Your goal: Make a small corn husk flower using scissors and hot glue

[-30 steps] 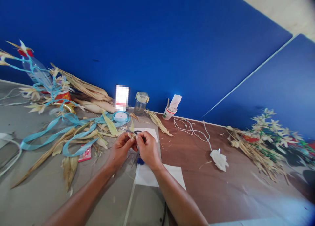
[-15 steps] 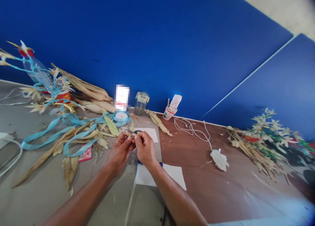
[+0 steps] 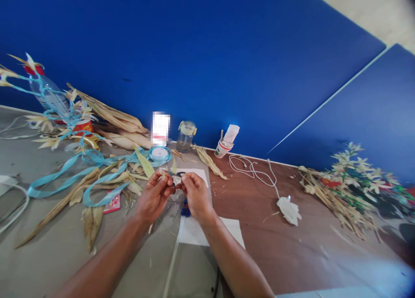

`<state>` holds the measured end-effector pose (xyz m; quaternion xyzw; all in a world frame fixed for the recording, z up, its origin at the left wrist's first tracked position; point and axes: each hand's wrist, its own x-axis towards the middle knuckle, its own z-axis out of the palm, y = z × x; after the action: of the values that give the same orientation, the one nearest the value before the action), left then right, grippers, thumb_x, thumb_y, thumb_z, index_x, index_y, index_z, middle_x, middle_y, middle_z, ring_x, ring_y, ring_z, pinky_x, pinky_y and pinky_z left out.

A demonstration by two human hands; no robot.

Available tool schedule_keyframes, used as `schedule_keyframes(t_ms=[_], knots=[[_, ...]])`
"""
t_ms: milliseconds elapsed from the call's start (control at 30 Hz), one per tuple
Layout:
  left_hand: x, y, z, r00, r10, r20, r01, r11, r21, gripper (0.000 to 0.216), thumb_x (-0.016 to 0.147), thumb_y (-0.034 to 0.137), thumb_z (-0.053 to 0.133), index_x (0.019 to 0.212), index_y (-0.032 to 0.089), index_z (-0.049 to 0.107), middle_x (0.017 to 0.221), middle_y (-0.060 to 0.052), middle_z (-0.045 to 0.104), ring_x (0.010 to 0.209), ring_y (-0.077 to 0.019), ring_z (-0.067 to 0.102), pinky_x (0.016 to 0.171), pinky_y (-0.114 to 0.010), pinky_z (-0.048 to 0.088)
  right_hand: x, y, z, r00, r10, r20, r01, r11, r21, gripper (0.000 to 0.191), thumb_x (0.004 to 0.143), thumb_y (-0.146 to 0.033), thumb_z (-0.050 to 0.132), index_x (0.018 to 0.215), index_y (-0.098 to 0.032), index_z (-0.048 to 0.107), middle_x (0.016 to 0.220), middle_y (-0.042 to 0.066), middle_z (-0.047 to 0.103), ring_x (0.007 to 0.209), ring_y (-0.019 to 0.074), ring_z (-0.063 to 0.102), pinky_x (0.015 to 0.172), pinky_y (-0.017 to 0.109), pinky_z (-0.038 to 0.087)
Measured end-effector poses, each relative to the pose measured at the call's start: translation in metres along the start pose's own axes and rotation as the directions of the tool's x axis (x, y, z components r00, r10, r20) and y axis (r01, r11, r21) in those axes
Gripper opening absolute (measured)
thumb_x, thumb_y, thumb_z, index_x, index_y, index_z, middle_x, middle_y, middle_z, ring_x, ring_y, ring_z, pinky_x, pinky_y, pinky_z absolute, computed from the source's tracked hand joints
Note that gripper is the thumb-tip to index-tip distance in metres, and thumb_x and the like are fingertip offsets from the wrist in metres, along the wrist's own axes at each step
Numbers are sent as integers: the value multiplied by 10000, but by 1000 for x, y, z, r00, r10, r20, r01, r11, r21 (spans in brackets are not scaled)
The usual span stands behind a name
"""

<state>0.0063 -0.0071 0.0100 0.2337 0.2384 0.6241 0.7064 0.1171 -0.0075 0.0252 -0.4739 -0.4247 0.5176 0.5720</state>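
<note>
Pale scrap [image 3: 164,174] pinched in L hand [image 3: 154,195]; R hand [image 3: 196,193] alongside, can't tell grip.

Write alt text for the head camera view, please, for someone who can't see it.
A left hand holding a small pale piece and a right hand are close together above a cluttered desk. Dried husks and blue ribbon lie to their left; a jar and a cup stand behind, before a blue partition.
</note>
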Motion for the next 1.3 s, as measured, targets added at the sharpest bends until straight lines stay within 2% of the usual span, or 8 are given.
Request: schedule_keyframes(t_ms=[133, 333, 600, 733, 833, 1033, 1167, 1300], knots=[[3, 4, -3, 1000, 13, -6, -13, 1000, -4, 137, 700, 171, 700, 768, 175, 580, 676, 30, 572, 506, -28, 443, 484, -149, 384, 5, -4, -7, 1000, 0, 13, -1, 999, 51, 159, 702, -303, 567, 620, -180, 509, 525, -69, 430, 537, 106, 499, 596, 240, 408], [7, 0, -7, 999, 4, -42, -2, 999, 48, 172, 640, 132, 729, 789, 151, 643, 756, -6, 617, 615, -69, 544, 552, -180, 455, 11, -6, -17, 994, -93, -61, 89, 994, -68, 175, 728, -325, 562, 656, -167, 544, 547, -57, 452, 572, 110, 499, 587, 232, 379], [13, 5, -14, 988, 66, -139, -18, 947, 321, 195, 624, 224, 719, 782, 121, 671, 707, -21, 625, 547, -86, 540, 529, -215, 452, 44, -4, -53, 939, -246, -241, 201, 960, -197, 209, 756, -356, 517, 697, -161, 559, 606, -35, 507, 554, 102, 471, 592, 241, 406], [17, 14, -19, 970, 160, -184, -76, 915, 397, 179, 610, 268, 725, 678, 128, 636, 740, -16, 633, 498, -60, 493, 484, -194, 403, 79, -5, -80, 878, -343, -335, 193, 892, -408, 240, 745, -374, 482, 747, -155, 580, 641, -7, 552, 553, 122, 484, 567, 251, 387], [20, 18, -24, 955, 230, -186, -123, 882, 454, 194, 640, 306, 702, 723, 141, 642, 715, -10, 632, 488, -63, 485, 468, -189, 376, 98, -6, -92, 838, -414, -355, 108, 765, -635, 293, 767, -409, 449, 638, -169, 558, 576, 8, 540, 574, 152, 474, 593, 276, 371], [22, 23, -26, 940, 319, -121, -180, 766, 617, 151, 705, 289, 637, 647, 150, 623, 717, -19, 643, 432, -56, 452, 437, -199, 343, 97, -2, -82, 810, -543, -221, 182, 590, -787, 164, 733, -295, 494, 673, -167, 577, 737, 51, 584, 723, 183, 497, 718, 312, 386], [20, 24, -23, 945, 313, -93, -190, 758, 624, 147, 723, 300, 631, 700, 154, 632, 638, -7, 625, 408, -62, 432, 417, -202, 313, 80, 3, -58, 915, -405, 7, 290, 645, -707, 194, 749, -306, 523, 616, -188, 598, 614, 13, 572, 644, 169, 503, 678, 300, 408], [19, 22, -24, 954, 291, -76, -188, 774, 604, 168, 736, 325, 631, 754, 158, 635, 602, 9, 598, 408, -61, 418, 416, -200, 297, 61, 1, -34, 935, -248, 252, 347, 779, -522, 78, 698, -233, 580, 721, -207, 649, 703, 10, 620, 654, 165, 550, 658, 305, 439]])
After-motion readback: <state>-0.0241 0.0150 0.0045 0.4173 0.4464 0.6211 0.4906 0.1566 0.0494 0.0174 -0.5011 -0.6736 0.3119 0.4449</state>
